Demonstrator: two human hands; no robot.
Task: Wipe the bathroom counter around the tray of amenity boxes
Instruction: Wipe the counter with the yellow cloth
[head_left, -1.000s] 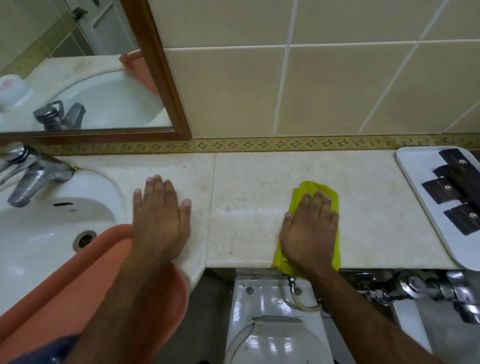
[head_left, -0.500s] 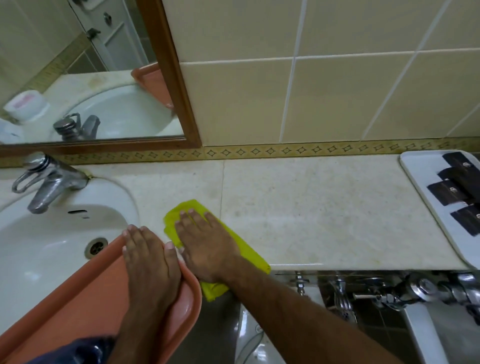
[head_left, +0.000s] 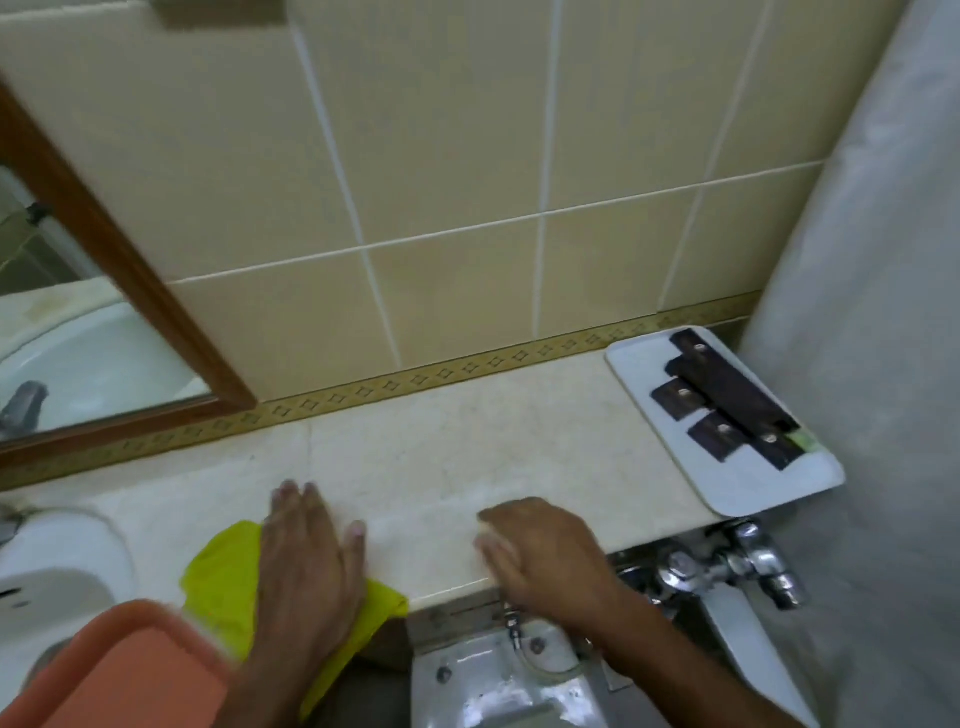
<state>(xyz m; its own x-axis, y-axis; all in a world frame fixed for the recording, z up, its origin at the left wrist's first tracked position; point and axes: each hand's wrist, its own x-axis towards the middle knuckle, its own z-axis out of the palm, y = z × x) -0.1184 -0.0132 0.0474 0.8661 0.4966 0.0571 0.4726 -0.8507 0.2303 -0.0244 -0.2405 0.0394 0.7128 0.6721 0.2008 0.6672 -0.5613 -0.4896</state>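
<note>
The beige marble counter (head_left: 467, 447) runs from the sink on the left to a white tray (head_left: 737, 488) at its right end. Several dark amenity boxes (head_left: 727, 395) lie on that tray. A yellow cloth (head_left: 223, 577) lies at the counter's front edge beside the sink and hangs over it. My left hand (head_left: 306, 561) presses flat on the cloth. My right hand (head_left: 540, 551) rests on the bare front edge further right, fingers pointing left, with nothing in it. It is well left of the tray.
A white sink (head_left: 52, 571) sits at the left with an orange plastic tray (head_left: 119, 670) over its near rim. A wood-framed mirror (head_left: 104, 291) hangs above. Chrome valves (head_left: 727, 561) and a white toilet fixture (head_left: 493, 675) are below the counter. A pale curtain (head_left: 872, 312) borders the right.
The cloth has gone from under my right hand to under my left. My right hand has moved right onto the bare counter edge. The view has swung right and up.
</note>
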